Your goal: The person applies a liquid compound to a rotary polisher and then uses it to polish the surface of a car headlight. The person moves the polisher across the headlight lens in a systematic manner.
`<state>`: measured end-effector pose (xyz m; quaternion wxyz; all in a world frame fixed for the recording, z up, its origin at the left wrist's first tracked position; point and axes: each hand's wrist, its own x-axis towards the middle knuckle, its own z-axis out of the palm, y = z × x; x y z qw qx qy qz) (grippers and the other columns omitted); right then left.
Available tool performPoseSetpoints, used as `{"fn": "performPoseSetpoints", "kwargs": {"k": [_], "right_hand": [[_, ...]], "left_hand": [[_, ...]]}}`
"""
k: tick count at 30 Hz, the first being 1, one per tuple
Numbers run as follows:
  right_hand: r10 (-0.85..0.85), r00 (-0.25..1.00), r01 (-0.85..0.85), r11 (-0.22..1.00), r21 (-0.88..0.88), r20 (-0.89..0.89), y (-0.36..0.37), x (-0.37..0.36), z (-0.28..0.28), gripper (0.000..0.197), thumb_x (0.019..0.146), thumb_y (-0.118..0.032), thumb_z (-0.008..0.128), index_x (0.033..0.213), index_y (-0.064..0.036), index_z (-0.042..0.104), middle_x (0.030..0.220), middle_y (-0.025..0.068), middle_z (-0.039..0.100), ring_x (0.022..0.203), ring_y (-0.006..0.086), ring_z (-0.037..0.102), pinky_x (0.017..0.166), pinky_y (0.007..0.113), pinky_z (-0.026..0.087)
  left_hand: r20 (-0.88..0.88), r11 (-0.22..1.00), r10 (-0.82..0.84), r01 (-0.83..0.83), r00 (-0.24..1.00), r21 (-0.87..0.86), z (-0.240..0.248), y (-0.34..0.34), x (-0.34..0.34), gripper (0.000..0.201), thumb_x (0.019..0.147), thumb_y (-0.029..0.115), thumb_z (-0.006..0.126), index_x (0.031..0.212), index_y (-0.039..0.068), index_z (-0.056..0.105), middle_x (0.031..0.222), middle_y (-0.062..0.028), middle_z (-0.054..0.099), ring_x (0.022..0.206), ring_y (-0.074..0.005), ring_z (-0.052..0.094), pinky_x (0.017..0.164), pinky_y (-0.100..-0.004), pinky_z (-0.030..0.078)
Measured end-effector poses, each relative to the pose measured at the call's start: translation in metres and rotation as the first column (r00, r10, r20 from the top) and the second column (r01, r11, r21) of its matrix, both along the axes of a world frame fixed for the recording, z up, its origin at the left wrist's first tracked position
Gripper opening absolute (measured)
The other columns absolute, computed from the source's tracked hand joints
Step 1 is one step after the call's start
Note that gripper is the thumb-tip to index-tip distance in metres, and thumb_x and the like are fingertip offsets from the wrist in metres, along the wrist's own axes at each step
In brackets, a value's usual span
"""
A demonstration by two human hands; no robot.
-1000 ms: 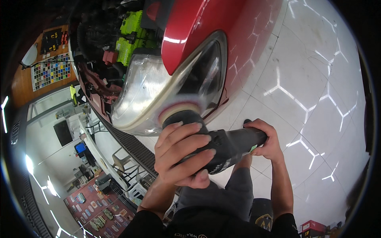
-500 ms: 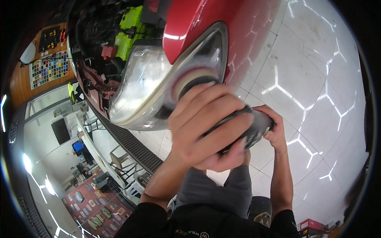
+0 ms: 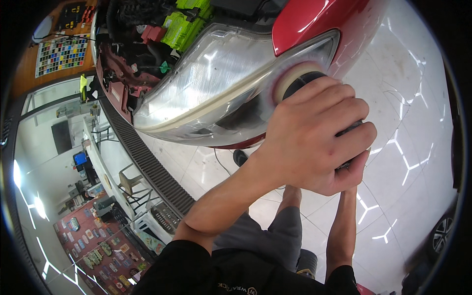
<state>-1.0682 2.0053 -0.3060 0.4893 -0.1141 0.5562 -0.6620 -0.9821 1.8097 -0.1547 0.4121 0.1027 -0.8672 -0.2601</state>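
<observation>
My left hand [image 3: 324,132] is closed round a black power polisher [image 3: 306,83], its fingers wrapped over the top of the tool's head. The polisher's pale round pad [image 3: 282,88] presses on the outer end of a car headlight [image 3: 221,64], and its rim looks blurred. The headlight lens is clear, with hazy patches around the pad. My right forearm [image 3: 343,226] rises from below toward the rear of the polisher. My right hand and its fingers are hidden behind my left hand, as is most of the tool's body.
A red fender [image 3: 314,24] borders the headlight. Left of it lies the uncovered engine bay with bright green parts [image 3: 184,27]. A dark floor grating [image 3: 147,167] runs past the car. A cord [image 3: 221,164] trails over the tiled floor [image 3: 179,157]. Stools and a counter stand at left.
The view has shifted, so the car fills more of the middle. My left hand and the polisher stay at the headlight's outer end. My right hand, visible on the tool's rear before, is now covered.
</observation>
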Motion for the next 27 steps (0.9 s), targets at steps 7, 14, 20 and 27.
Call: {"fn": "performPoseSetpoints", "kwargs": {"k": [7, 14, 20, 27], "right_hand": [[0.021, 1.000, -0.021, 1.000, -0.019, 0.009, 0.011, 0.028, -0.020, 0.111, 0.067, -0.079, 0.088, 0.140, 0.0014, 0.064, 0.123, 0.0024, 0.071, 0.117, 0.0129, 0.063, 0.102, 0.033, 0.050], [0.009, 0.999, -0.005, 0.996, -0.084, 0.046, 0.018, 0.059, -0.022, 0.107, 0.068, -0.074, 0.091, 0.139, 0.0011, 0.064, 0.126, 0.0028, 0.070, 0.118, 0.0130, 0.063, 0.104, 0.034, 0.049], [-0.135, 0.991, 0.134, 0.990, -0.048, -0.011, 0.009, 0.066, -0.002, 0.106, 0.068, -0.073, 0.091, 0.139, 0.0011, 0.064, 0.126, 0.0031, 0.070, 0.119, 0.0135, 0.064, 0.104, 0.034, 0.049], [-0.085, 0.996, 0.086, 0.994, -0.071, 0.020, 0.031, 0.101, -0.022, 0.106, 0.068, -0.072, 0.092, 0.139, 0.0012, 0.064, 0.127, 0.0035, 0.070, 0.119, 0.0141, 0.064, 0.104, 0.034, 0.050]], "left_hand": [[-0.021, 1.000, 0.011, -0.010, 1.000, 0.021, -0.002, 0.007, 0.035, 0.025, 0.061, 0.019, 0.076, 0.083, 0.010, 0.066, 0.092, -0.0054, 0.063, 0.090, -0.0269, 0.065, 0.090, -0.0420, 0.056], [0.002, 0.999, -0.022, 0.022, 1.000, 0.024, 0.001, 0.009, 0.059, 0.024, 0.062, 0.019, 0.076, 0.083, 0.010, 0.067, 0.092, -0.0058, 0.064, 0.091, -0.0267, 0.066, 0.091, -0.0417, 0.055], [0.078, 0.996, -0.090, 0.089, 0.993, 0.014, 0.000, 0.005, 0.056, 0.022, 0.064, 0.018, 0.076, 0.081, 0.009, 0.066, 0.090, -0.0066, 0.063, 0.091, -0.0275, 0.066, 0.091, -0.0406, 0.054], [0.052, 0.994, -0.092, 0.089, 0.994, 0.061, 0.008, 0.004, 0.087, 0.026, 0.062, 0.017, 0.076, 0.087, 0.010, 0.069, 0.093, -0.0054, 0.067, 0.088, -0.0275, 0.069, 0.084, -0.0406, 0.057]]}}
